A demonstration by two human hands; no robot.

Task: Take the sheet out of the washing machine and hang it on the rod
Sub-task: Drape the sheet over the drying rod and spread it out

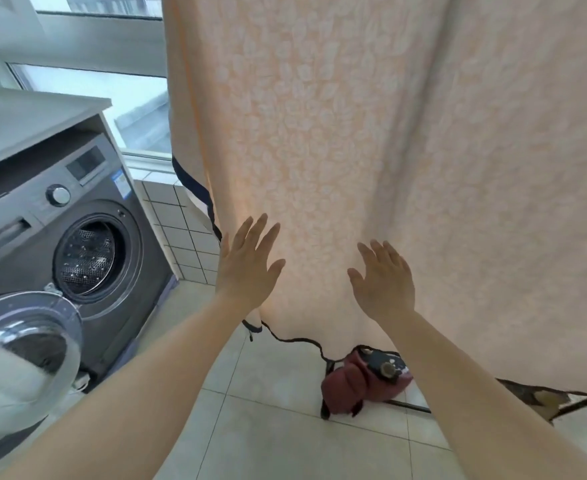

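Both hands (314, 271) flat against sheet (371, 133)

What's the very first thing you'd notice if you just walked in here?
A huge peach sheet with dark trim hangs down and fills most of the view. The left hand and the right hand are spread flat, fingers straight, in front of its lower part. At the left stands a grey washing machine with its round door swung open and the drum empty, and a dark red bag lies on the tiled floor under the sheet.
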